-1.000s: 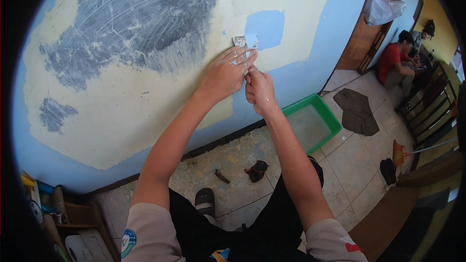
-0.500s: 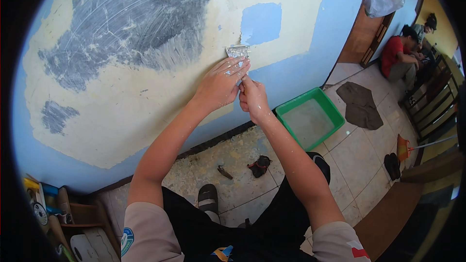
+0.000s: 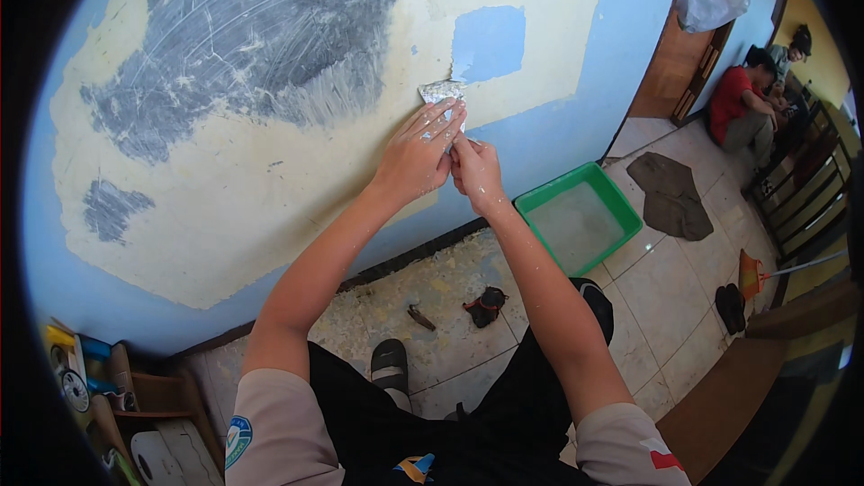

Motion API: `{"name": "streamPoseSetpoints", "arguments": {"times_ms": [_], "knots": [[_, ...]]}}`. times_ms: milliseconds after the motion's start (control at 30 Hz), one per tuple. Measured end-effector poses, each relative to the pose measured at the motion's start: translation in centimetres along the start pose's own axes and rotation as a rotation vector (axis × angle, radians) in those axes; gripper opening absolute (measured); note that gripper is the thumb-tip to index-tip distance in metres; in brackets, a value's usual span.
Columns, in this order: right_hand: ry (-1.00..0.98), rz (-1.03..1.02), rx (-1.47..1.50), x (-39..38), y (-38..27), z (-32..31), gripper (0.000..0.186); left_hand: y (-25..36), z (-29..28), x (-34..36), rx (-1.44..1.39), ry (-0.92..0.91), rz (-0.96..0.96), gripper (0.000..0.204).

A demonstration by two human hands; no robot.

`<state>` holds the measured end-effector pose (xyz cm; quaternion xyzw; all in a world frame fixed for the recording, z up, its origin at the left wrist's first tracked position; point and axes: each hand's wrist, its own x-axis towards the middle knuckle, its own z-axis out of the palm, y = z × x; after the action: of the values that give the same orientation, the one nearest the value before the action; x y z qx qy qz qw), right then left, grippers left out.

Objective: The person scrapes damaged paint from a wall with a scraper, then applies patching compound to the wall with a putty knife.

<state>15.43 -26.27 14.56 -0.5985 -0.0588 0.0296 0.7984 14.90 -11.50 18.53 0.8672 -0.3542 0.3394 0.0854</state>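
Note:
Both my hands are on a paint scraper, whose paint-speckled metal blade rests against the peeling wall. My right hand is closed around the handle, most of which it hides. From the left, my left hand lies over the scraper with its fingers pressed together along the blade. Flecks of pale paint stick to both hands and forearms. Just above and right of the blade is a patch of blue paint within the bared cream surface. A large scraped dark grey area spreads to the left.
A green basin of cloudy water stands right of my arms, beside a brown cloth. Paint chips, a dark red-trimmed object and a small stick-like piece lie below. A wooden shelf stands lower left; two people sit far right.
The scraper and both hands stay at nearly the same spot on the wall, the right hand slightly higher and closer to the left. The view has shifted a little.

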Motion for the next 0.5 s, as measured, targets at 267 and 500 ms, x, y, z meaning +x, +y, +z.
{"name": "streamPoseSetpoints", "arguments": {"times_ms": [267,500], "knots": [[-0.010,0.055,0.028,-0.7,0.4,-0.2,0.048,0.1,0.0,-0.2,-0.022,-0.025,-0.005,0.069],[-0.024,0.074,0.013,-0.1,-1.4,0.6,0.047,-1.0,-0.7,0.7,-0.019,-0.009,0.011,0.066]]}}
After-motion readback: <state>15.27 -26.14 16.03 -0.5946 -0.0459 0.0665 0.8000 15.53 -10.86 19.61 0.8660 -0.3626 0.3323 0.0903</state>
